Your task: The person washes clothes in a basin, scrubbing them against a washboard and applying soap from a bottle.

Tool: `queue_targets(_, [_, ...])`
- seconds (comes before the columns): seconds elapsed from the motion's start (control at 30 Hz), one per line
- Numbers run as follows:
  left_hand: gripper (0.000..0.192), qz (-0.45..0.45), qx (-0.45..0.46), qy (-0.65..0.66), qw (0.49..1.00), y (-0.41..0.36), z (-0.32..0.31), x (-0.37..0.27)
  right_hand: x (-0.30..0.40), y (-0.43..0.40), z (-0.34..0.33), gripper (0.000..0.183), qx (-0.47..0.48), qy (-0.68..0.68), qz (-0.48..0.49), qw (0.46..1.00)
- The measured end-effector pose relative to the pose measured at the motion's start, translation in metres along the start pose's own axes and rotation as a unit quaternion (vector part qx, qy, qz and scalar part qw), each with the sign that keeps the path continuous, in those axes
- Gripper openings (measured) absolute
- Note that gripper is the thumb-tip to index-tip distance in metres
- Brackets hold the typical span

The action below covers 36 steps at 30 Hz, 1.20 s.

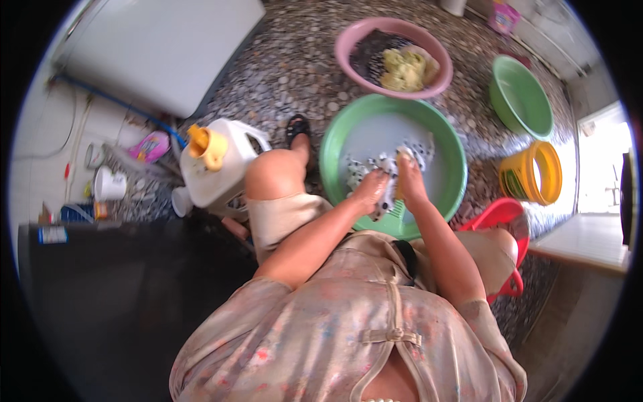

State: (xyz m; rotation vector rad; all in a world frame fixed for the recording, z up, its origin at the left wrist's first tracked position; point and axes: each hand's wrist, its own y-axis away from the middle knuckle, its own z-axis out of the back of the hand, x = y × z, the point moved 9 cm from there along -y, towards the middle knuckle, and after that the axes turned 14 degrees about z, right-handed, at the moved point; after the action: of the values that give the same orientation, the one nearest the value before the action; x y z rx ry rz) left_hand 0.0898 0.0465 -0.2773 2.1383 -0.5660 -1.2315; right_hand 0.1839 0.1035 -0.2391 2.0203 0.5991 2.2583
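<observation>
A large green plastic basin (329, 173) of cloudy water stands between the knees. Its near side has a ridged washboard section (397, 213). Over the ridges lies a wet white cloth with black spots (386, 205), its far part spreading into the water. My left hand (371, 188) grips the cloth from the left. Close beside it, my right hand (411, 176) is closed around a yellow object (400, 187) pressed against the cloth. Fingers hide most of that object, so its kind is unclear.
Beyond stands a pink basin (344, 63) with dark and pale yellow laundry. A green basin (522, 100), a yellow bucket (550, 173) and a red plastic item (502, 216) are at right. A white jug (201, 176) with a yellow cup (216, 145) stands left, near a white appliance (150, 50).
</observation>
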Motion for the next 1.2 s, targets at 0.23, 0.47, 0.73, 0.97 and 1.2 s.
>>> queue_targets(0.23, [0.032,-0.057,-0.134,-0.404,0.903,-0.011,0.007,0.007,-0.035,-0.027,0.05,0.041,-0.113,-0.114,0.067,0.985])
queue_targets(0.47, [0.054,-0.123,-0.214,-0.407,0.88,0.02,0.007,-0.032,-0.002,-0.014,0.033,0.049,-0.098,-0.121,0.085,0.984])
queue_targets(0.73, [0.039,0.026,0.057,0.058,0.996,0.048,-0.022,-0.051,0.033,-0.002,-0.005,0.036,0.007,-0.087,0.164,0.983])
queue_targets(0.97, [0.031,0.063,0.217,0.283,0.932,0.039,-0.035,-0.037,0.084,-0.007,0.016,0.03,-0.024,0.023,0.284,0.958])
queue_targets(1.2, [0.032,0.031,0.043,0.4,0.915,0.051,0.007,-0.057,0.108,-0.007,0.049,0.031,-0.112,-0.16,0.216,0.957])
